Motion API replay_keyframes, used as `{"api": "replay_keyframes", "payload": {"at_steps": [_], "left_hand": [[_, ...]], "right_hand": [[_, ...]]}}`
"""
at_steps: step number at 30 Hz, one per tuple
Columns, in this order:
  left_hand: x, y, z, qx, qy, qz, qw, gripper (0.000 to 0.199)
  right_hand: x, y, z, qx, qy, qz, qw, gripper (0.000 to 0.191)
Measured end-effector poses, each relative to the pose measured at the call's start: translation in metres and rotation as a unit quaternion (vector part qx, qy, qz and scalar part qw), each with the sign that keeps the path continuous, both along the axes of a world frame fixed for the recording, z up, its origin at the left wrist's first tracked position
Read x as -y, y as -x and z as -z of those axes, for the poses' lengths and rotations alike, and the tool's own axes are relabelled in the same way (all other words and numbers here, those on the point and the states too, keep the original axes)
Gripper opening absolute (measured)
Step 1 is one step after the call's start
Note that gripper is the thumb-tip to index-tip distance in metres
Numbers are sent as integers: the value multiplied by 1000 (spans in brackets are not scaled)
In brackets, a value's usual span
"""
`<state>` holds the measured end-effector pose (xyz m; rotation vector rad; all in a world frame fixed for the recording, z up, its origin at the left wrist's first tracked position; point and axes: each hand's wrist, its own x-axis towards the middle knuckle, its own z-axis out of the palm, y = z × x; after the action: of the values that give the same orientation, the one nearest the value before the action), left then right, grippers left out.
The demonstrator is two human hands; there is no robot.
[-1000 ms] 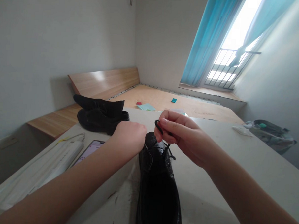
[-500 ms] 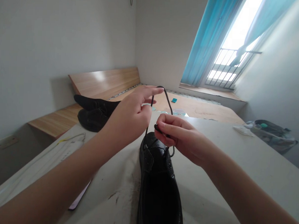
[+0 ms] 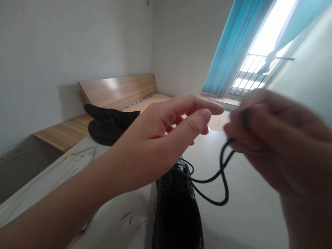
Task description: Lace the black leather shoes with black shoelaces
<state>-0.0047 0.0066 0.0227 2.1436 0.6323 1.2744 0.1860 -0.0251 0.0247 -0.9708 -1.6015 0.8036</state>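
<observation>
A black shoe stands on the white table with its heel end toward me. From its eyelets a dark shoelace runs off to the right in a loose loop. My right hand, blurred, pinches the lace between thumb and fingers, raised to the right of the shoe. Over the shoe's toe is my left hand, which hides much of it. Its index finger stretches toward my right hand, the other fingers bend loosely, and no lace shows in it.
Behind my left forearm rests a second black shoe. A pale cable lies near the left edge of the white table. Farther back are a wooden headboard and a blue curtain beside a barred window.
My right hand has swung up and to the right, drawing the shoelace with it. The lace that looped over my left fingers has come off them, and my left hand has moved right.
</observation>
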Motion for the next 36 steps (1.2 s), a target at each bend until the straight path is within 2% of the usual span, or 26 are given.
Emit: {"api": "replay_keyframes", "payload": {"at_steps": [2,6,9,13,15,17,20,24,28,32,36], "left_hand": [[0,-3,0,-20,-49,-39,998,20],[-12,-1,5,-102,-109,-134,980,19],[-20,3,7,-126,-124,-143,974,12],[-22,6,8,-131,-141,-162,968,16],[-21,5,9,-139,-142,-156,968,19],[-18,3,10,-139,-128,-139,972,18],[-15,0,9,-129,-90,-123,980,11],[-12,-2,6,-91,-78,-130,984,7],[-11,-2,5,-64,-91,-131,985,16],[-10,-1,6,-40,-93,-144,984,11],[-10,0,6,-4,-68,-138,988,4]], "right_hand": [[-10,14,10,-32,10,-36,999,24],[-27,24,25,-29,95,-85,991,23],[-30,21,24,-36,110,-89,989,24],[-30,21,20,-102,141,-94,980,14],[-30,23,21,-121,149,-82,978,15],[-30,25,24,-114,129,-43,984,14],[-29,27,28,-85,55,-3,995,13],[-27,29,28,-73,5,-50,996,9],[-28,30,28,-53,-11,-90,994,5],[-29,30,30,-37,-15,-87,995,12],[-29,29,29,-76,-6,-73,994,18]]}}
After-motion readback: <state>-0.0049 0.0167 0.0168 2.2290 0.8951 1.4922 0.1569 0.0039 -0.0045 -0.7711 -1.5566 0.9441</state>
